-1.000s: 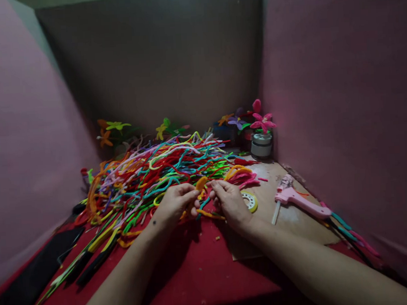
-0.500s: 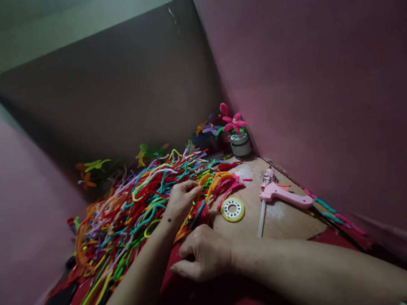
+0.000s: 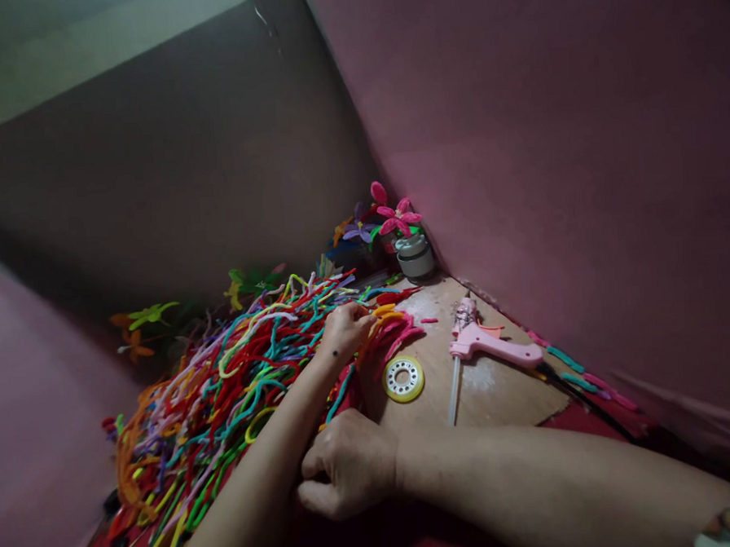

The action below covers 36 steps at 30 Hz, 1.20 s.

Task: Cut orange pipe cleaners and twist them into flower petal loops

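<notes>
A big heap of pipe cleaners [image 3: 235, 370] in many colours covers the red cloth on the left. My left hand [image 3: 343, 330] reaches forward onto the far edge of that heap, fingers curled down among orange and pink strands; what they pinch is hidden. My right hand [image 3: 349, 462] rests low on the red cloth in a loose fist, close to my left forearm, and whatever it may hold is hidden. A yellow tape roll [image 3: 403, 378] lies on the brown board [image 3: 506, 388] just right of my left hand.
A pink glue gun [image 3: 494, 347] lies on the board, its cord running right along the pink wall. Finished pipe-cleaner flowers stand in the back corner in a small pot [image 3: 414, 256]; more flowers [image 3: 141, 322] stand at the back left. Walls close in on three sides.
The camera has tilted and swung left. My right hand let go of the orange strand and dropped back to the cloth as a fist. My left hand reached further forward into the heap.
</notes>
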{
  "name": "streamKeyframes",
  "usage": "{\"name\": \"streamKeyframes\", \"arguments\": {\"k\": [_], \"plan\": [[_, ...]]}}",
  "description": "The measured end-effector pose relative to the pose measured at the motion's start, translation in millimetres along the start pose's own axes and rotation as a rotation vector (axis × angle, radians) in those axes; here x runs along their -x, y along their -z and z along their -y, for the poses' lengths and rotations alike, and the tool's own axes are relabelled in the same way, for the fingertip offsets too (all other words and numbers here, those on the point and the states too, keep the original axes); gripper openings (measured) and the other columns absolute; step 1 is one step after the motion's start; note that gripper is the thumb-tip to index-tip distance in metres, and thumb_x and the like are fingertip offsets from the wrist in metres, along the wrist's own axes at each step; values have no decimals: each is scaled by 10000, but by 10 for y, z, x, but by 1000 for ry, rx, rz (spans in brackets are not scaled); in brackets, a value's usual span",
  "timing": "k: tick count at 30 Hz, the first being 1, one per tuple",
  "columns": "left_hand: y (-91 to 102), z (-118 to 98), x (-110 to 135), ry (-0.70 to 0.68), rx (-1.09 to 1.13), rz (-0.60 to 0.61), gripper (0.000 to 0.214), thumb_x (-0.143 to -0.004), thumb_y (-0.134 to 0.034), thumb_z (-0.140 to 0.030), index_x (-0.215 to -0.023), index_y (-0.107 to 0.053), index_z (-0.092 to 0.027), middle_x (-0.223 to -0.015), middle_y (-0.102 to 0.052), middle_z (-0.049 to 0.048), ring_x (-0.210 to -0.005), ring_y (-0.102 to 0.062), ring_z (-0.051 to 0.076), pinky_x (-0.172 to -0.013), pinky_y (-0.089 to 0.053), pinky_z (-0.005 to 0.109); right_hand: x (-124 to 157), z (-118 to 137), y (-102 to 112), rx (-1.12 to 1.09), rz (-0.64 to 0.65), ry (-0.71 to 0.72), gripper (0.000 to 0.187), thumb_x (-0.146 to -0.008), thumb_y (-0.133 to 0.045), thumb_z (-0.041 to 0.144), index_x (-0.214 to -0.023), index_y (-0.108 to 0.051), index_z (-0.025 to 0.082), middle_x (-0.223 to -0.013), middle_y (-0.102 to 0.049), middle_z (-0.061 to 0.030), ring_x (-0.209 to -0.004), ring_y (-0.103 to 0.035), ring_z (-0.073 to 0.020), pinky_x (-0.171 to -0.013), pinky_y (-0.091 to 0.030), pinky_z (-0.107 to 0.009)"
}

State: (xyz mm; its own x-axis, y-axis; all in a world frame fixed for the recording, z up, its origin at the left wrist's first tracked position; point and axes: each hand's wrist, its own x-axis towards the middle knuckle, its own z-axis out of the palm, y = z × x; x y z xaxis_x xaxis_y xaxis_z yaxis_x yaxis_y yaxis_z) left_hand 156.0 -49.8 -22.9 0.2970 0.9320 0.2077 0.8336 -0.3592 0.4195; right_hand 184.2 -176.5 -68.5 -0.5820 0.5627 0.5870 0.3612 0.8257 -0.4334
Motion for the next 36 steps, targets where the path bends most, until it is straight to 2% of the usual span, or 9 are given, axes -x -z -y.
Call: {"name": "streamKeyframes", "arguments": {"k": [6, 11, 16, 20, 24, 27, 29, 32, 36], "plan": [[-15, 55, 42, 13, 70, 53, 261, -582, -622, -382, -675, -650, -140, -535, -571, -5, -519, -491, 119, -483, -340, 217, 4, 11, 26, -32, 26, -10, 264, -730, -502, 354, -591, -637, 175, -585, -648, -9, -540, -545, -121, -451, -296, -218], [343, 66, 353, 72, 257, -44, 288, -683, -536, -375, -801, -624, -128, -467, -484, -47, -405, -381, 63, -418, -307, 184, 17, -12, 42, -159, -91, -85, 328, -777, -479, 319, -501, -561, 160, -515, -570, 2, -466, -443, -80, -478, -277, -213], [801, 271, 818, 122, 412, 42, 223, -683, -561, -326, -767, -611, -126, -482, -471, -48, -405, -378, 48, -397, -294, 163, -51, -135, 149, -412, -452, -495, 461, -844, -377, 432, -478, -447, 160, -453, -384, 34, -449, -333, -70, -471, -255, -214], [977, 598, 1101, 211, 358, 111, 244, -666, -585, -324, -787, -621, -116, -604, -553, -10, -495, -450, 69, -466, -354, 179, -81, -262, 170, -584, -571, -616, 453, -821, -394, 474, -519, -505, 156, -424, -349, 44, -421, -315, -73, -447, -256, -213], [977, 872, 1266, 160, 290, 345, 237, -683, -567, -340, -762, -628, -126, -612, -550, -12, -521, -455, 80, -487, -351, 188, -62, -328, 115, -631, -580, -646, 402, -795, -429, 479, -589, -548, 155, -399, -333, 59, -378, -280, -68, -402, -230, -210], [899, 941, 1357, 19, 123, 465, 223, -709, -539, -348, -761, -642, -157, -651, -579, -5, -590, -501, 104, -542, -366, 198, -43, -327, 93, -644, -515, -658, 382, -799, -429, 480, -639, -557, 157, -400, -319, 69, -360, -270, -62, -386, -224, -206], [822, 942, 1401, -72, -54, 457, 194, -712, -535, -327, -777, -648, -184, -725, -612, 6, -659, -530, 122, -587, -369, 206, -34, -313, 95, -643, -479, -666, 381, -804, -424, 482, -654, -554, 157, -403, -309, 73, -356, -268, -59, -381, -223, -203], [699, 935, 1432, -85, -306, 408, 161, -717, -506, -272, -791, -635, -210, -762, -632, 23, -680, -548, 145, -577, -352, 224, -29, -287, 106, -629, -454, -681, 376, -806, -429, 478, -661, -551, 153, -412, -324, 71, -355, -268, -54, -371, -213, -203], [613, 949, 1435, -110, -384, 385, 184, -752, -426, -233, -819, -598, -220, -773, -636, 38, -688, -563, 166, -566, -349, 241, -28, -260, 124, -610, -417, -683, 357, -811, -437, 452, -651, -546, 152, -418, -340, 65, -357, -270, -52, -365, -203, -203]]}}
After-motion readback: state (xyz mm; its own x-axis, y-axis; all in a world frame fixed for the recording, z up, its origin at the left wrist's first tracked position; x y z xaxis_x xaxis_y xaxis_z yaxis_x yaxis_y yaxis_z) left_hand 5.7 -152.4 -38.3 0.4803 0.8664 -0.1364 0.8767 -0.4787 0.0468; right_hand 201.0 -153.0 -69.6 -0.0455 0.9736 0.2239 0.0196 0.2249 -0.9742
